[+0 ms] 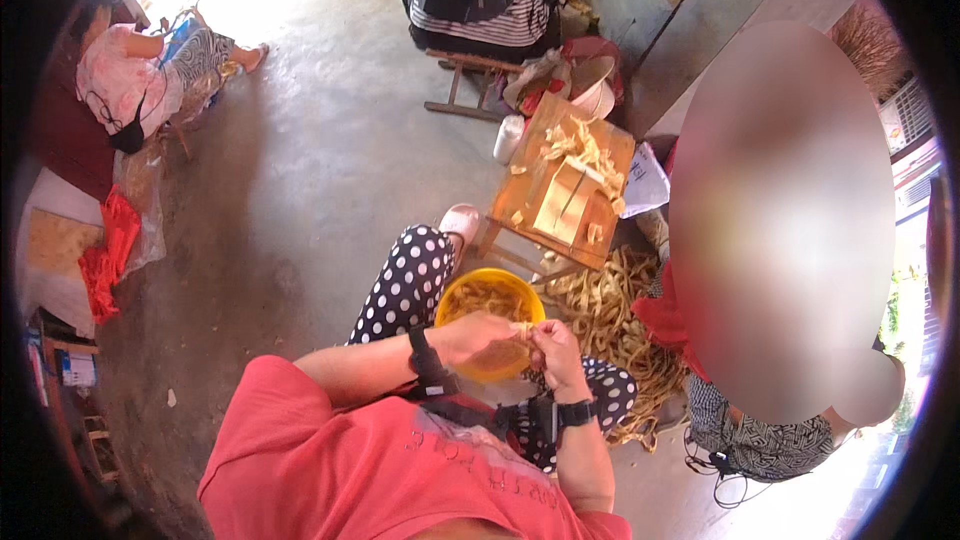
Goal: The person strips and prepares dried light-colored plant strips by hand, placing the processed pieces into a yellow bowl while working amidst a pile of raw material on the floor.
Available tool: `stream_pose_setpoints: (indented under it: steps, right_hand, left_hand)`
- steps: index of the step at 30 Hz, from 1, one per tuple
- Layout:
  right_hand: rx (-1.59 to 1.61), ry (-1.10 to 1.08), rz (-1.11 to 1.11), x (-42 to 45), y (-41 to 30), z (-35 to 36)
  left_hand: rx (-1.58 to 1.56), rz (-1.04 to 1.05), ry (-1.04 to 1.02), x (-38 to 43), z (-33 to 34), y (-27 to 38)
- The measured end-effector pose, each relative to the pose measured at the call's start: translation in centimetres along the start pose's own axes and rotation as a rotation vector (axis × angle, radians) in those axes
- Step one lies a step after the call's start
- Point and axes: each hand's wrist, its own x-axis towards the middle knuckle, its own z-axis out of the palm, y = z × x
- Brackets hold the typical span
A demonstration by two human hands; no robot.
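Note:
My left hand and my right hand meet over the near rim of a yellow bucket. Pinched between their fingertips is a small pale dried strip. Brownish dried pieces lie inside the bucket, which stands between my knees. Black bands circle both wrists. To the right of the bucket, a heap of long tan dried strips spreads over the floor.
A wooden stool ahead bears a slotted wooden block and curled strips. Beside it stands a white cylindrical container. Seated people are at front, left and close right, the last partly blurred. Red bags hang left.

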Motion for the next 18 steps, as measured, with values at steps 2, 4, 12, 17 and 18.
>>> stream_pose_setpoints:
  steps: [2,4,12,17,18]
  right_hand:
    - [-0.049,0.017,-0.081,1.9,5.3,0.5]
    - [-0.488,0.149,-0.341,1.7,3.9,-1.1]
    - [-0.690,0.224,-0.624,4.4,-0.6,-1.7]
    - [-0.488,0.057,-0.430,1.0,5.7,-4.2]
    - [-0.459,0.083,-0.383,0.8,4.1,-4.0]
  left_hand:
    - [0.046,-0.029,0.104,1.8,-2.0,-1.3]
    - [0.558,0.141,0.141,3.3,-0.9,-2.2]
    - [1.580,0.683,0.334,5.7,0.1,-1.6]
    - [1.208,0.528,0.267,3.5,1.0,-8.6]
    - [1.097,0.501,0.291,3.6,1.7,-6.4]
